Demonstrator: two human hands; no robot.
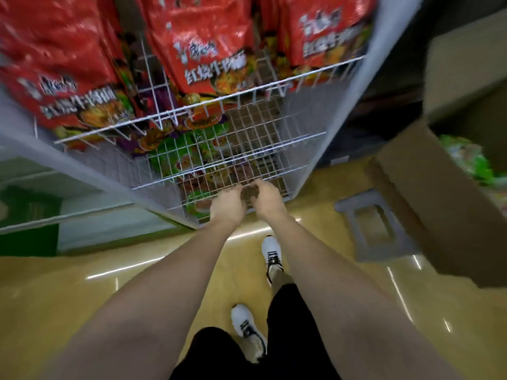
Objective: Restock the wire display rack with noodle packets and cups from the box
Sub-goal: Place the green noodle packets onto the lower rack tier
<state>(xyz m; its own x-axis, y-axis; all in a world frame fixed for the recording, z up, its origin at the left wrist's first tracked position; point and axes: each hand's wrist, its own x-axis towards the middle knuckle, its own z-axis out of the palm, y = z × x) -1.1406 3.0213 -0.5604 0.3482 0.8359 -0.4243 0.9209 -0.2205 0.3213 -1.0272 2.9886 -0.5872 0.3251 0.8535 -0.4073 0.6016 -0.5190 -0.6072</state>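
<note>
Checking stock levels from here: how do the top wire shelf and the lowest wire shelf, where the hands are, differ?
The top wire shelf is packed with large red noodle packets standing upright; the lowest wire shelf shows much bare grid, with green packets lying flat. The left hand and right hand are at the lowest shelf only. Both are white wire.

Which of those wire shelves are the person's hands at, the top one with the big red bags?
No, the lowest wire shelf. Both the left hand and right hand grip something dark at its front edge, while the red bags sit on the top tier.
</note>
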